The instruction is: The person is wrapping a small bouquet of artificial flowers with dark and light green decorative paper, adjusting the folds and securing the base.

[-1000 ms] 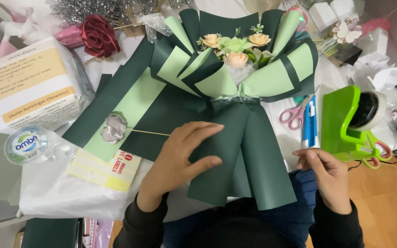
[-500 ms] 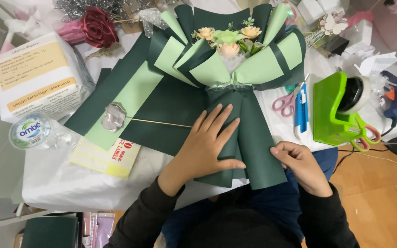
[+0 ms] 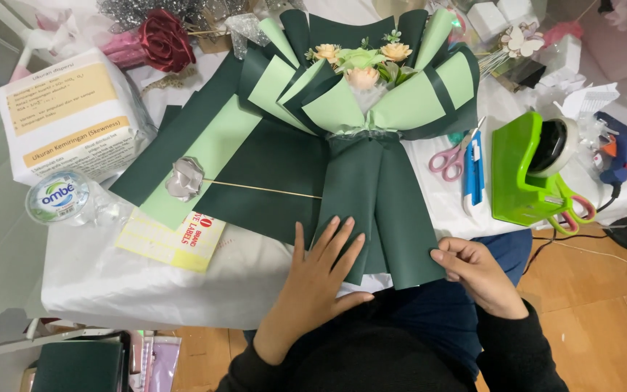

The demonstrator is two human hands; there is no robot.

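A flower bouquet (image 3: 364, 109) wrapped in dark green and light green paper lies on a white-covered table (image 3: 110, 276), small peach and green flowers at its top. My left hand (image 3: 321, 279) rests flat with fingers spread on the lower edge of the dark green wrapping (image 3: 379, 203). My right hand (image 3: 477, 272) pinches the bottom right corner of that wrapping. A silver rose on a thin stick (image 3: 186, 178) lies on loose green sheets (image 3: 212, 145) to the left.
A green tape dispenser (image 3: 527, 174), pink scissors (image 3: 450, 160), a blue cutter (image 3: 473, 170) and a glue gun (image 3: 622, 152) sit on the right. On the left are a white packet (image 3: 67, 116), a sealed water cup (image 3: 59, 196), a label pack (image 3: 172, 243) and a red rose (image 3: 157, 40).
My left hand has slid down from the middle of the wrapping to its lower edge. My right hand stays gripping the bottom right corner.
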